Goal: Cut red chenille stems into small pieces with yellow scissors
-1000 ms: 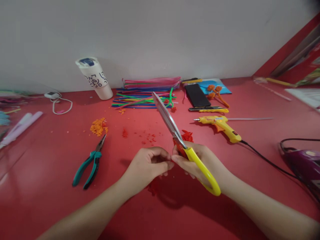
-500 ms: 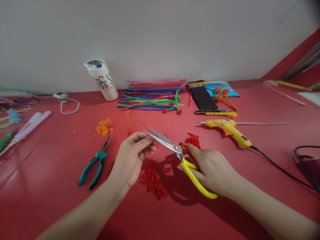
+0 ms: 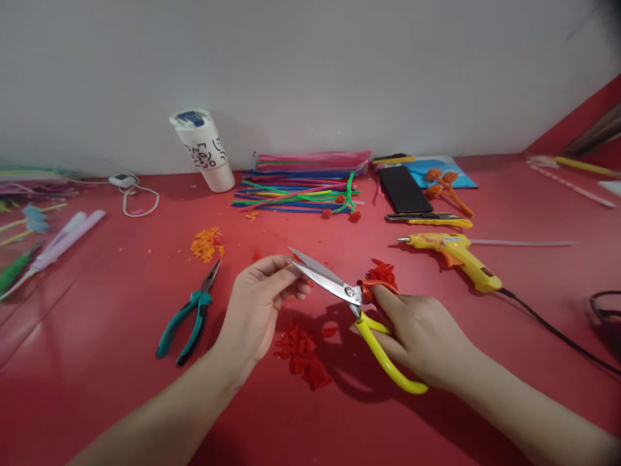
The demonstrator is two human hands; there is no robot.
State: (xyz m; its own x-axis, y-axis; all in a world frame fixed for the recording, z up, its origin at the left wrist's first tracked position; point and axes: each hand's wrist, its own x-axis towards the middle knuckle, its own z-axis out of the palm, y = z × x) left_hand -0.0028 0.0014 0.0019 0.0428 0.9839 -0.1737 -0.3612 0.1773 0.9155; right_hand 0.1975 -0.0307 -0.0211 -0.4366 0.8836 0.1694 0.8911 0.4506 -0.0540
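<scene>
In my right hand (image 3: 422, 330) are scissors (image 3: 330, 281) with silver blades and a yellow handle. Something orange-red wraps the part beside the pivot, under my index finger. The blades are slightly apart and point left, their tips at the fingertips of my left hand (image 3: 264, 294). My left thumb and fingers are pinched together; whatever lies between them is too small or hidden to make out. Below the blades sits a pile of red snippets (image 3: 301, 356), with a single red piece (image 3: 330, 331) beside it. Another red heap (image 3: 383, 272) lies behind my right hand.
Teal-handled pliers (image 3: 191, 323) and orange scraps (image 3: 207, 244) lie left. A white tumbler (image 3: 206, 152) stands by the wall, near coloured pipe cleaners (image 3: 301, 188). To the right are a phone (image 3: 405, 189), a cutter knife (image 3: 429, 220) and a yellow glue gun (image 3: 451, 249) with its cord.
The view has shifted a little, so the table's things appear slightly to the right. The scissors' blades look slightly wider apart. My left hand keeps its pinch near the tips.
</scene>
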